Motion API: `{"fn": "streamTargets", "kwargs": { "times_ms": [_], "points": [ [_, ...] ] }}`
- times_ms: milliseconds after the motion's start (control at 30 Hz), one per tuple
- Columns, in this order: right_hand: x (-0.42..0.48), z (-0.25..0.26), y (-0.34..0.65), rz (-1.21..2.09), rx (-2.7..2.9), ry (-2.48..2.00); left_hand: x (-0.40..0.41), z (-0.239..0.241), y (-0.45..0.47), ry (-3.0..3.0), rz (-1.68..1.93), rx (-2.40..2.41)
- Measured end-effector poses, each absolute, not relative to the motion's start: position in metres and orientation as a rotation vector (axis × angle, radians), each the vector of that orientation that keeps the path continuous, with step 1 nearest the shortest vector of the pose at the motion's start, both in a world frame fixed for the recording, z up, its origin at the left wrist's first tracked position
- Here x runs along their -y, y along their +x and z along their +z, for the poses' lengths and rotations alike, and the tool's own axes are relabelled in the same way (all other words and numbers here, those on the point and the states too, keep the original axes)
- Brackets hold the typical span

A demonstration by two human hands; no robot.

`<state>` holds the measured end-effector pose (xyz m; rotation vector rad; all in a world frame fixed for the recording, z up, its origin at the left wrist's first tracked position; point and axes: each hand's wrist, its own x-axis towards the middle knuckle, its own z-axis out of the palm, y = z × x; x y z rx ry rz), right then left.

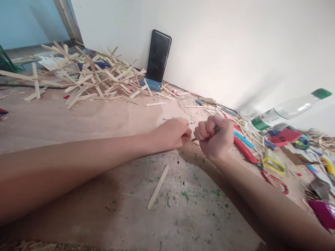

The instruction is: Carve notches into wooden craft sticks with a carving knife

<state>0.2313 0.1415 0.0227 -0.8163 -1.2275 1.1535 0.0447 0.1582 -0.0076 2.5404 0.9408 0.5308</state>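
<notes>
My left hand [176, 134] is closed just above the tabletop, its fingertips pinched and turned toward the other hand. What sits in that pinch is hidden. Close on its right, my right hand [216, 136] makes a fist, thumb side up. A small dark tip pokes from the fist toward the left fingers; the rest of that object is covered. A thin pale edge shows low between the two hands, too small to name. Nearer to me, a wooden craft stick [158, 187] lies slanted on the table.
A heap of craft sticks [104, 78] fills the back left. A phone [159, 55] leans upright in a blue stand [151, 84]. On the right are red-handled pliers [244, 149], scissors [273, 165], a tilted plastic bottle [285, 109] and red scraps [286, 136]. Green specks dot the tabletop [125, 209].
</notes>
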Motion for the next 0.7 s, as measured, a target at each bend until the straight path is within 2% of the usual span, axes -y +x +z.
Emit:
{"fn": "streamTargets", "kwargs": {
  "times_ms": [267,700],
  "points": [
    [-0.139,0.013,0.239,1.188,1.230,-0.833,-0.159,-0.010,0.045,2.523,0.543,-0.928],
    [-0.148,0.038,0.235,1.210,1.182,-0.854,-0.156,0.001,0.044,2.500,0.454,-0.983]
  ]
}}
